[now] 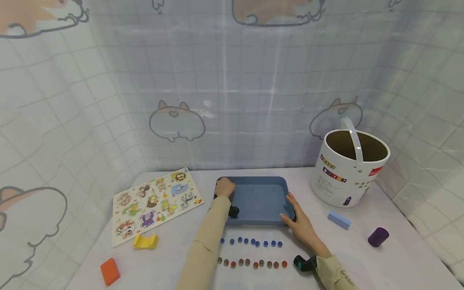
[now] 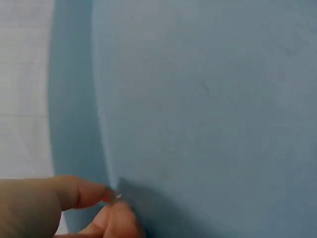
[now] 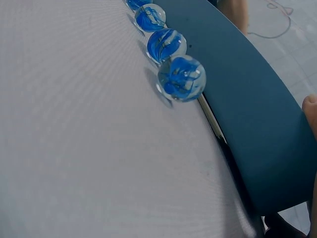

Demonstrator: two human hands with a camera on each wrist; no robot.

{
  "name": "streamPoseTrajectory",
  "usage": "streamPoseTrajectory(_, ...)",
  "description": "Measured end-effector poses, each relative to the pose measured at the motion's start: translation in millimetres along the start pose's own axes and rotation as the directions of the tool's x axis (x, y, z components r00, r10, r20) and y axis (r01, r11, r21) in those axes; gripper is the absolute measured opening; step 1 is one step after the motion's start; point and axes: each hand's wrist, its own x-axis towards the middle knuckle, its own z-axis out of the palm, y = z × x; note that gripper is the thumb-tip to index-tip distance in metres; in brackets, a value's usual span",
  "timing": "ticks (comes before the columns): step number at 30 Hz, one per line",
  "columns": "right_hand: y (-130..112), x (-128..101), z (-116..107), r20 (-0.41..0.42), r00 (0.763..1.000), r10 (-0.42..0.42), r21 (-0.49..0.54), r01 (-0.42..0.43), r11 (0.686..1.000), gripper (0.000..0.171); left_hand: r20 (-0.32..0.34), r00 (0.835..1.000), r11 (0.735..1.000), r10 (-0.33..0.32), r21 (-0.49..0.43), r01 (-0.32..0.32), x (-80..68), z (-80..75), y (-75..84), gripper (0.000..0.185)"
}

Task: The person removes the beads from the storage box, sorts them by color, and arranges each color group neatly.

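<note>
An empty blue tray (image 1: 259, 219) lies on the white table, seen from the head. My left hand (image 1: 224, 187) grips its far-left corner. In the left wrist view its fingertips (image 2: 86, 193) curl onto the rim beside the tray's floor (image 2: 208, 99). My right hand (image 1: 299, 219) holds the near-right corner, thumb on the front rim. In front of the tray runs a row of blue marbles (image 1: 250, 242). The right wrist view shows these marbles (image 3: 181, 78) close to the tray's outer wall (image 3: 247, 109), with one fingertip (image 3: 311, 106) at the frame's edge.
A row of brown and red marbles (image 1: 251, 264) lies nearer me. An animal puzzle board (image 1: 156, 203), yellow block (image 1: 145, 241) and orange block (image 1: 110, 271) sit left. A white bucket (image 1: 349, 167), pale blue block (image 1: 338, 220) and purple cylinder (image 1: 378, 236) stand right. A curtain closes the back.
</note>
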Motion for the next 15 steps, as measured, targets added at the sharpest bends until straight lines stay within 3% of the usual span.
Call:
streamPoseTrajectory(3, -0.8, -0.9, 1.5, 0.011, 1.000, 0.003, -0.002, -0.003, 1.000, 0.075, 0.067, 0.997, 0.997, 0.039, -0.066, -0.034, 2.5, -2.9, -7.6, 0.039)
streamPoseTrajectory(6, -0.1, -0.9, 2.0, 0.017, 1.000, 0.004, -0.013, -0.004, 1.000, 0.075, 0.142, 0.985, 0.978, 0.097, -0.199, -0.067, 0.4, -13.3, -14.1, 0.033)
streamPoseTrajectory(10, 1.5, 0.6, 0.4, 0.009, 1.000, -0.006, -0.016, 0.006, 1.000, 0.075, 0.210, 0.962, 0.908, 0.174, -0.413, -0.074, -11.1, -36.9, -23.7, 0.032)
streamPoseTrajectory(15, 2.2, 1.0, -0.8, 0.009, 1.000, -0.015, -0.024, 0.015, 1.000, 0.074, 0.273, 0.932, 0.811, 0.238, -0.584, -0.036, -25.6, -64.1, -50.4, 0.031)
